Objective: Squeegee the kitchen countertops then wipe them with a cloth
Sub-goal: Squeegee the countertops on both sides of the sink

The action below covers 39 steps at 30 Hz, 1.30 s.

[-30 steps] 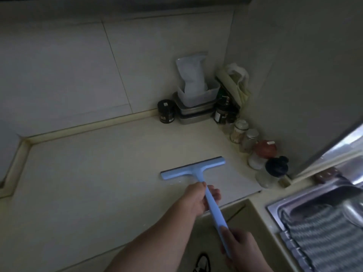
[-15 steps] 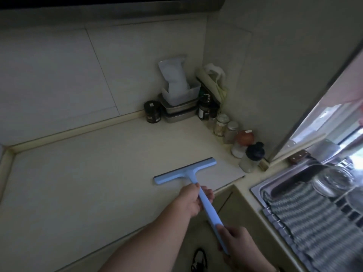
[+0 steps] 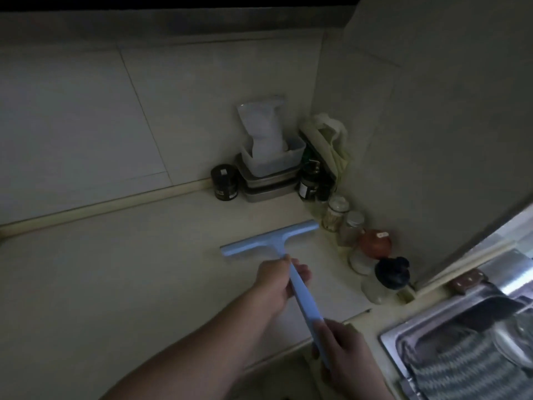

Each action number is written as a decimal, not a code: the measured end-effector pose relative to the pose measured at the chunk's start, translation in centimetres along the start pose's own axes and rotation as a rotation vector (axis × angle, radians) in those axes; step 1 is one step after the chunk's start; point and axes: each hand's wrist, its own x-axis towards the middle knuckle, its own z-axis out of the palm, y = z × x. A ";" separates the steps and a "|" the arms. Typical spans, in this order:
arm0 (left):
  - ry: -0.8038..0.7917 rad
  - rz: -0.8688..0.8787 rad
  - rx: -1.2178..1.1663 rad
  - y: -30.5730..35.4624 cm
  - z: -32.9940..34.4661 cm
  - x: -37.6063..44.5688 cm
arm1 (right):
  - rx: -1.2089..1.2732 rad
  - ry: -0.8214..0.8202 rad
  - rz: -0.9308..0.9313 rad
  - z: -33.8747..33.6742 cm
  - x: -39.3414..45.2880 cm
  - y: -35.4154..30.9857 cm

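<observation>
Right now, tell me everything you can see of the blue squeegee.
The squeegee is pale blue, plastic by its look, T-shaped: a long straight head across the top and a flat handle running down toward the person. The head lies on the cream countertop, slanted, its right end farther back and close to the jars by the wall. The left hand holds the handle just below the head; the right hand holds its lower end. The blade edge itself is too dim to make out.
</observation>
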 end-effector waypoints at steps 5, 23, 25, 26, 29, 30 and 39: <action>0.034 0.027 0.031 5.1 1.4 6.4 | 0.119 -0.034 0.039 1.6 9.4 -2.8; 0.059 -0.058 0.023 4.9 2.1 10.7 | 0.154 -0.043 0.225 1.8 12.7 -1.2; 0.045 -0.074 0.003 3.3 2.1 9.3 | 0.085 -0.049 0.193 1.2 10.8 -0.4; 0.039 -0.081 -0.005 2.5 2.0 8.5 | 0.050 -0.047 0.173 1.0 9.8 0.1; 0.029 -0.095 0.005 0.1 1.6 6.4 | -0.066 -0.014 0.088 0.6 6.7 1.8; 0.026 -0.098 0.012 -0.6 1.4 5.6 | -0.115 -0.006 0.061 0.5 5.8 2.3; -0.019 -0.129 0.028 -6.3 0.0 0.3 | -0.113 0.039 0.154 -0.2 -2.3 5.2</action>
